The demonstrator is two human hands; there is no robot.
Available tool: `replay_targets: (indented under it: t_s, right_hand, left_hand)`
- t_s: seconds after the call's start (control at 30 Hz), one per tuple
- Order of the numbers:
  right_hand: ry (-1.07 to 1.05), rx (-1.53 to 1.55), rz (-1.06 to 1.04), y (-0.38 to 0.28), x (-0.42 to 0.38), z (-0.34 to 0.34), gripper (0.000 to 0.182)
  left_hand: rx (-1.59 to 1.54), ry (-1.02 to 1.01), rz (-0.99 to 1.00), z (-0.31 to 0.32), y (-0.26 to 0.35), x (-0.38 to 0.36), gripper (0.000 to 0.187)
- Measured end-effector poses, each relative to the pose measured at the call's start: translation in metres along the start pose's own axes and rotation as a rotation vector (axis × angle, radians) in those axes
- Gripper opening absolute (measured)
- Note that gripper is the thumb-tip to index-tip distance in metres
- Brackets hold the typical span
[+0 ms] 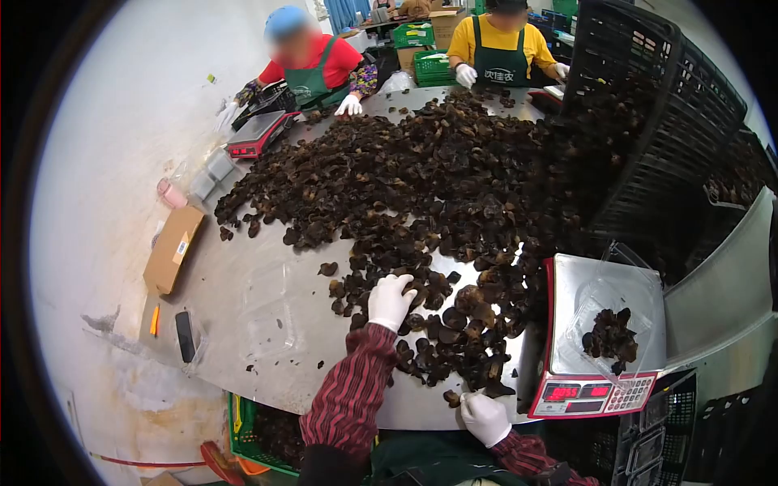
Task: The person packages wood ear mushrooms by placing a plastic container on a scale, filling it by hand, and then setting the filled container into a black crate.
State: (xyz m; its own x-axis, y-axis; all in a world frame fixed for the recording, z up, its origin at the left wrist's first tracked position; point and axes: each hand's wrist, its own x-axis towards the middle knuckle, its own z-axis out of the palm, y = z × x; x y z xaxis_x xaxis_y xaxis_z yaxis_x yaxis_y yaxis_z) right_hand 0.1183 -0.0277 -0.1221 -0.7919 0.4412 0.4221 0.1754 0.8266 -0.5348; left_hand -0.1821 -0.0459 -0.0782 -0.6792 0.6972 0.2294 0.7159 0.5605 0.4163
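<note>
Dark brown wood ear mushrooms (389, 170) lie in a wide heap on the metal table, with looser pieces (442, 332) spread toward me. My left hand (391, 302), in a white glove, reaches into the near part of the heap, fingers curled over pieces at its right side. At the table's front edge is my gloved right hand (486, 419), its fingers bent and pressed together against a mushroom piece (496, 387); what lies inside the grip is partly hidden. Right of it, a red and white scale (600, 389) carries a clear plastic tray (579, 324) with some mushrooms (612, 338).
Two co-workers in green aprons (306, 85) (502, 65) stand across the table. A black crate (656, 121) tips mushrooms at the right. Another scale (261, 136), a cardboard piece (173, 251), a phone (185, 336) and clear trays (271, 304) lie left. A green crate (241, 433) stands below.
</note>
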Motion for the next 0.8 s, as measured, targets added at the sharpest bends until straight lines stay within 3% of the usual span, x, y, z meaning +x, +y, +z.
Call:
replay_targets:
  t_s: [0.03,0.1,0.17,0.2,0.23,0.3,0.37,0.43,0.57,0.6,0.63,0.7,0.8]
  right_hand:
    - [-0.008,-0.006,0.003,0.000,0.001,-0.001,0.007]
    - [-0.007,-0.013,-0.001,0.002,0.001,-0.002,0.007]
    - [-0.018,-0.005,-0.006,0.002,0.001,0.000,0.007]
    - [-0.011,0.002,-0.001,0.002,0.001,0.000,0.007]
    - [-0.007,0.011,0.003,0.001,0.000,0.001,0.007]
    - [-0.016,0.019,-0.011,0.002,0.000,0.001,0.006]
    - [-0.008,0.011,-0.020,0.004,0.000,0.001,0.006]
    - [-0.017,0.010,-0.022,0.004,-0.001,0.001,0.006]
    - [0.002,0.022,-0.031,0.006,-0.003,0.004,0.008]
    - [0.003,0.019,-0.024,0.006,-0.003,0.004,0.008]
    - [0.005,0.016,-0.016,0.006,-0.002,0.004,0.008]
    - [-0.009,0.006,-0.018,0.005,-0.002,0.003,0.008]
    - [-0.003,0.004,-0.023,0.005,-0.001,0.003,0.008]
  left_hand:
    - [-0.048,-0.041,-0.023,0.015,-0.009,0.008,0.029]
    - [-0.395,0.066,0.003,0.026,-0.030,0.010,0.025]
    - [-0.886,-0.169,-0.305,-0.018,-0.011,-0.001,0.028]
    - [-1.024,-0.190,-0.325,-0.035,-0.005,-0.011,0.030]
    - [-1.066,-0.215,-0.392,-0.044,-0.009,-0.024,0.031]
    - [-1.117,-0.255,-0.332,-0.075,-0.011,-0.057,0.029]
    - [-0.985,-0.382,-0.303,-0.115,-0.027,-0.098,0.029]
    - [-0.953,-0.570,-0.403,-0.155,-0.055,-0.141,0.029]
    - [-0.224,-0.672,-0.524,-0.190,-0.121,-0.227,0.025]
    - [-0.001,-0.629,-0.575,-0.194,-0.118,-0.231,0.024]
    - [0.000,-0.626,-0.585,-0.189,-0.118,-0.229,0.024]
    - [-0.045,-0.227,-0.367,-0.166,-0.121,-0.213,0.020]
    - [-0.076,0.005,-0.164,-0.121,-0.097,-0.149,0.014]
